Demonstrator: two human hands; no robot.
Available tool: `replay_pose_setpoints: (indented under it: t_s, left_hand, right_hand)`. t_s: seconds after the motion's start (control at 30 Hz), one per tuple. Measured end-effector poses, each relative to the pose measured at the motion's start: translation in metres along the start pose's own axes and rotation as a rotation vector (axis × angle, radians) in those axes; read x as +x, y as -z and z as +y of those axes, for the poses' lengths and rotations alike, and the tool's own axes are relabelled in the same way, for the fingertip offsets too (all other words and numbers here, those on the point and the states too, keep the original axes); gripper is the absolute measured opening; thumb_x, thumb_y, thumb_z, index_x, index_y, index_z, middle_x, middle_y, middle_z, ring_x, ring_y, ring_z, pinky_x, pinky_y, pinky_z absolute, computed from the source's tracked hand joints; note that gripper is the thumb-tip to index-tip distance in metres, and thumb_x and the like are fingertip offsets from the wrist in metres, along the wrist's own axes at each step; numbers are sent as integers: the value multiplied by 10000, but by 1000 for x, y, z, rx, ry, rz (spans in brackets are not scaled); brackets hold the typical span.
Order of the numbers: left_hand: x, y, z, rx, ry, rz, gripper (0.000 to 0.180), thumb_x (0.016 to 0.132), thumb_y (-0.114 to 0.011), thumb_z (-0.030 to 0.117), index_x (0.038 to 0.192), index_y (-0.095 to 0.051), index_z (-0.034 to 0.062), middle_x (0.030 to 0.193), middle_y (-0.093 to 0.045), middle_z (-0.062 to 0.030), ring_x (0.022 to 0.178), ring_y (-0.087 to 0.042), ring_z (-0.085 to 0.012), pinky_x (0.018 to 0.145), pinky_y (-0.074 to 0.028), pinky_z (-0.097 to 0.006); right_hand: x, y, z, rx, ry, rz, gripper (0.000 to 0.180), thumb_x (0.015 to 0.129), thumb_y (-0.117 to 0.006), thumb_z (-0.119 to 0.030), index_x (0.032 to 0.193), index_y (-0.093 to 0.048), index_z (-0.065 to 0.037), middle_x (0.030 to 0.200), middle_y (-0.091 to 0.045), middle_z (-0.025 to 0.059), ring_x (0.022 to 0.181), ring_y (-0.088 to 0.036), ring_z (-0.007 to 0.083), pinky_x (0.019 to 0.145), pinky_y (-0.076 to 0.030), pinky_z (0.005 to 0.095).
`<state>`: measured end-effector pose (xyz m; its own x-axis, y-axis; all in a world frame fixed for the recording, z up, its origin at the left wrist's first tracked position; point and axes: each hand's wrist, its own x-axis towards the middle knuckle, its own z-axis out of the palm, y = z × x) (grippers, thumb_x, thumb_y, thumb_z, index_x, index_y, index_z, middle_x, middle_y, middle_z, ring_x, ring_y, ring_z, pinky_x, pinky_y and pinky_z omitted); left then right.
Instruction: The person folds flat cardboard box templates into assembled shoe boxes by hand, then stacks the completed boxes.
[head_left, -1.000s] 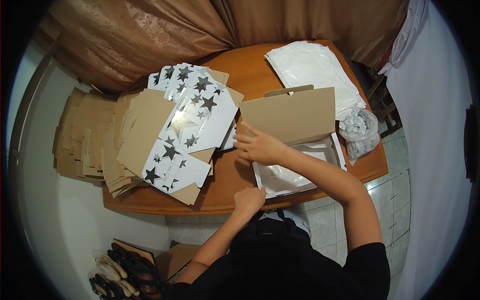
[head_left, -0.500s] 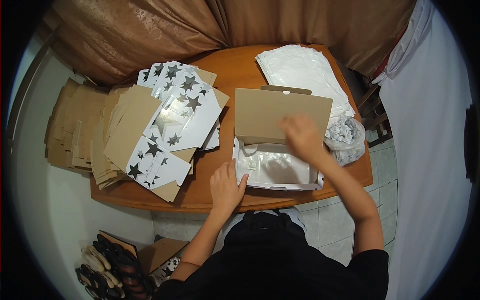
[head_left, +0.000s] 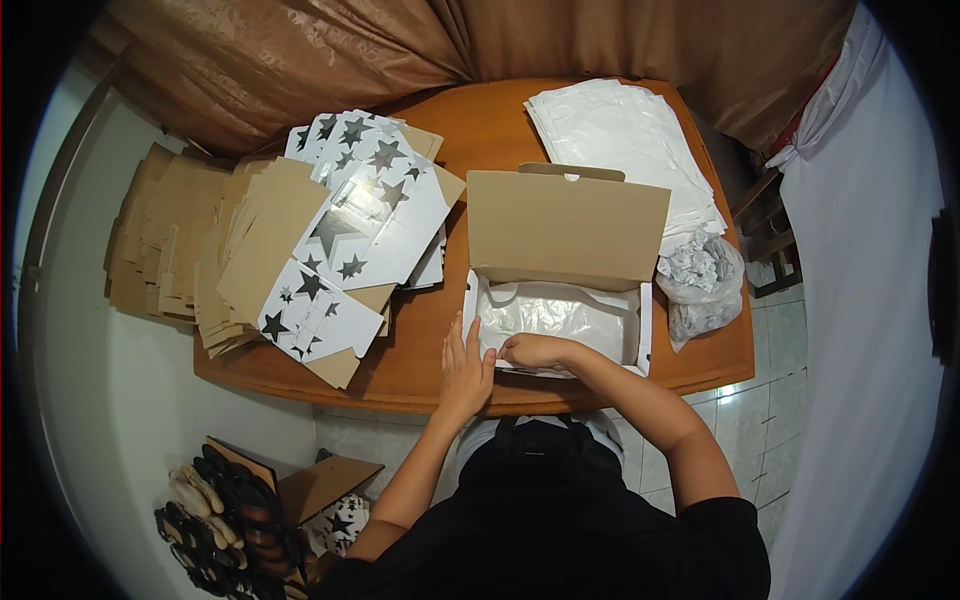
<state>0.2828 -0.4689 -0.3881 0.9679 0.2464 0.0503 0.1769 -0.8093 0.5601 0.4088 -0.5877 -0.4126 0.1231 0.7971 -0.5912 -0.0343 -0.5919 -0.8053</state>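
Observation:
A cardboard box (head_left: pixel 646 300), white outside and brown inside, stands near the table's front edge with its brown lid (head_left: pixel 570 225) raised at the back. Shiny whitish plastic (head_left: pixel 560 312) lies across its bottom. Along the outside of the box's left wall, my left hand (head_left: pixel 465 375) rests with fingers stretched out, its thumb by the near left corner. Over the near wall reaches my right hand (head_left: pixel 538 351), fingers curled together at that same corner, close to my left thumb. What they pinch, if anything, is hidden.
On the left lie flat white cardboard sheets with dark stars (head_left: pixel 370 220) and piled brown cardboard (head_left: pixel 260 240). White plastic sheets (head_left: pixel 620 130) are stacked at the back right, beside a clear bag of crumpled silvery material (head_left: pixel 700 285). Footwear (head_left: pixel 225 515) stands below left.
My right hand has come down from in front of the lid to the box's near left corner. The left hand's fingers have straightened along the left wall.

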Motion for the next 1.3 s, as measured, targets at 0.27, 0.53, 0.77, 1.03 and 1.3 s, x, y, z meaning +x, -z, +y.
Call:
replay_pose_setpoints:
  t_s: [0.27, 0.53, 0.77, 1.03, 1.3]
  left_hand:
    - [-2, -2, 1, 73, 8, 26, 527, 939, -375, 328, 1363, -307, 24, 1413, -218, -254, 1283, -252, -435, 1047, -185, -545]
    - [-2, -1, 1, 101, 11, 14, 522, 951, -335, 338, 1349, -316, 1, 1412, -208, -261, 1294, -236, -432, 1057, -170, -536]
    - [-3, -5, 2, 149, -16, 27, 532, 924, -414, 325, 1349, -331, 17, 1410, -213, -259, 1276, -261, -420, 1046, -176, -555]
    - [-2, -4, 5, 159, -16, 10, 536, 915, -433, 329, 1342, -345, 18, 1406, -206, -267, 1278, -252, -418, 1049, -166, -559]
    - [-3, -9, 5, 178, -23, 31, 541, 905, -452, 321, 1336, -348, 10, 1402, -216, -268, 1278, -254, -415, 1050, -158, -564]
  right_hand:
    - [0, -9, 4, 94, 49, 94, 348, 945, -430, -285, 965, -585, 27, 734, -549, 77, 671, -494, 185, 652, -432, 339]
    - [-19, -5, -2, -241, 121, 183, 470, 963, -366, -362, 989, -572, 60, 775, -572, 116, 693, -488, 192, 704, -431, 316]
    - [-10, -4, 18, 187, 37, 113, 465, 953, -371, -354, 921, -583, 59, 824, -628, 179, 731, -596, 242, 725, -462, 336]
    - [-69, 28, 4, -368, -115, 125, 649, 932, -236, -518, 1045, -632, -16, 1005, -636, 196, 965, -577, 378, 874, -425, 416]
    - [-82, 11, 7, -529, -170, 454, 733, 922, -221, -544, 738, -675, 0, 755, -645, 206, 789, -612, 379, 816, -448, 412]
